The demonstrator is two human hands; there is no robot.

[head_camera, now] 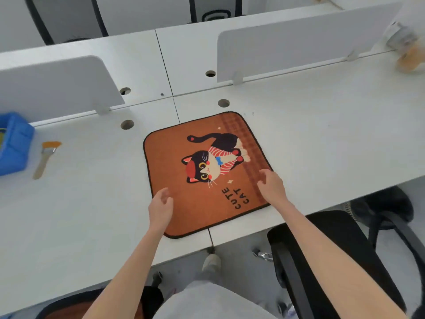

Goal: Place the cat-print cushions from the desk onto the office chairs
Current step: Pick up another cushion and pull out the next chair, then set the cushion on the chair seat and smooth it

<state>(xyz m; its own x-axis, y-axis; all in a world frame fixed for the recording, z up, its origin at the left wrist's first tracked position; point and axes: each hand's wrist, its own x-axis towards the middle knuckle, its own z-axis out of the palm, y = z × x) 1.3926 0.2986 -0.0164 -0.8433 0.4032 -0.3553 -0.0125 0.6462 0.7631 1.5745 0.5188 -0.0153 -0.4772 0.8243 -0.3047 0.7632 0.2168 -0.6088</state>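
Cat-print cushion (207,173), orange, lying flat on white desk (322,139) nr front edge; L hand (161,207) hovering over its left edge, fingers loosely curled, grasping nothing; R hand (271,184) reaching over right edge, fingers relaxed, empty; black office chair (333,261) standing just beside, R; paintbrush (44,157) & blue box (13,143) sitting far L.

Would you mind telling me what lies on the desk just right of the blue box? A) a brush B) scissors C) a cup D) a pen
A: a brush with a wooden handle and orange bristles lies beside the blue box on the desk.
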